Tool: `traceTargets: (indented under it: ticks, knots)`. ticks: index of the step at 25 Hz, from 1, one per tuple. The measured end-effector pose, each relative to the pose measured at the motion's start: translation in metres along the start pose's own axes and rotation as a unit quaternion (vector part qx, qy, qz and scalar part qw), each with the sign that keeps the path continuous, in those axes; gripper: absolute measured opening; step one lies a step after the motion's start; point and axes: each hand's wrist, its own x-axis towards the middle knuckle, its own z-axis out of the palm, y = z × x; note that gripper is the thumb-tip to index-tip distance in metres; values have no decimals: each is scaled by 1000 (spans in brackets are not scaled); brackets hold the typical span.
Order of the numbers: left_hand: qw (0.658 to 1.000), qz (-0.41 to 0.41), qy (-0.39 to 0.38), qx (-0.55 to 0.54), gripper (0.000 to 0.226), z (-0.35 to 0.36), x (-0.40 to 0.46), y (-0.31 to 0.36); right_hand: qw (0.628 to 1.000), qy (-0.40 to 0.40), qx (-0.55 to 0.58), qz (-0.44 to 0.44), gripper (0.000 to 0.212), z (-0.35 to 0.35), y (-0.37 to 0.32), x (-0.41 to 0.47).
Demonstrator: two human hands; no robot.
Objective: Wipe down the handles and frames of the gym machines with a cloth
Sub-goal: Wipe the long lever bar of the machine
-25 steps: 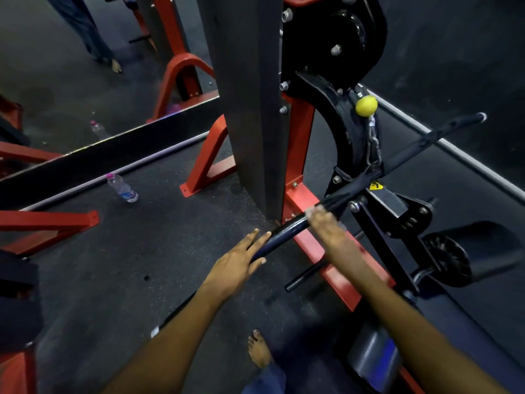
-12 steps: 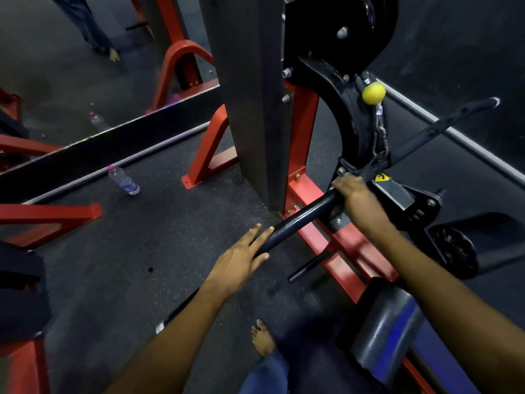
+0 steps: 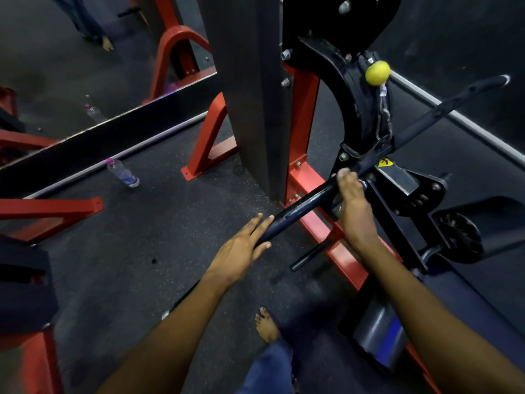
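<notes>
A long black bar handle (image 3: 301, 207) runs diagonally through the middle of the view, from its near end at about 7 o'clock of centre up toward 2 o'clock, where its far tip lies over the dark floor (image 3: 127, 251). It hangs by a short chain (image 3: 384, 120) below a yellow ball (image 3: 377, 73) on the black arm of the gym machine.

The left hand (image 3: 241, 250) lies at the near end of the bar, fingers straight and together along its upper side, thumb below, resting on it rather than wrapping it. The right hand (image 3: 353, 206) is further up the bar near its middle, fingers curled over the top and gripping it, just beside the yellow warning sticker (image 3: 385, 162). Whether a cloth sits under that hand cannot be told; a pale edge at the fingertips is too blurred to identify.

The machine's red frame (image 3: 304, 177) stands at 12 o'clock of the hands, bolted to a dark upright panel (image 3: 250, 95), with a red base rail running toward 5 o'clock. A padded roller (image 3: 380, 336) sits at 5 o'clock. A plastic water bottle (image 3: 123, 173) lies on the floor at 9 o'clock, beside a mirror's lower edge. The person's bare foot (image 3: 267, 327) stands at 6 o'clock.
</notes>
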Motion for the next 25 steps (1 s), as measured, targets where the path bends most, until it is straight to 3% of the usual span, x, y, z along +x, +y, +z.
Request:
traceTargets:
  ticks: [1, 2, 3, 5, 7, 8, 9, 11, 12, 14, 18, 23, 25]
  knots:
    - [1000, 0, 1, 0, 59, 1, 0, 0, 997, 10, 29, 74, 74, 1, -7, 1]
    - [1000, 1, 1, 0, 59, 1, 0, 0, 994, -1, 59, 88, 73, 7, -20, -8]
    - [1000, 2, 1, -3, 59, 1, 0, -1, 993, -29, 97, 63, 66, 15, -36, -26]
    - [1000, 5, 0, -12, 59, 2, -1, -3, 987, -66, 133, -69, 56, 28, -65, -76]
    - [1000, 7, 1, -14, 59, 2, -1, -3, 983, -14, 137, -120, 54, 31, -68, -96]
    - [1000, 5, 5, -15, 59, 2, 0, -3, 984, 53, 167, -32, 53, 25, -66, -84]
    - [1000, 3, 7, -16, 58, 2, 1, -2, 965, 122, 203, 115, 51, 17, -66, -64]
    - [1000, 0, 8, -16, 58, 3, 1, -1, 879, 194, 259, 351, 45, -6, -52, -8]
    - [1000, 1, 11, -17, 58, 4, 0, -1, 848, 176, 284, 412, 43, -13, -45, 12]
    - [1000, 1, 13, -19, 58, 4, -2, -2, 842, 117, 276, 448, 41, -7, -54, 23]
    - [1000, 6, 14, -10, 58, 2, -3, 0, 856, 37, 332, 394, 34, 35, -110, -49]
    - [999, 12, 29, -11, 58, 1, -5, 1, 816, 156, 318, 456, 31, 7, -69, 16]
    - [999, 15, 31, -14, 58, 1, -7, 1, 862, 158, 241, 416, 41, 6, -67, 7]
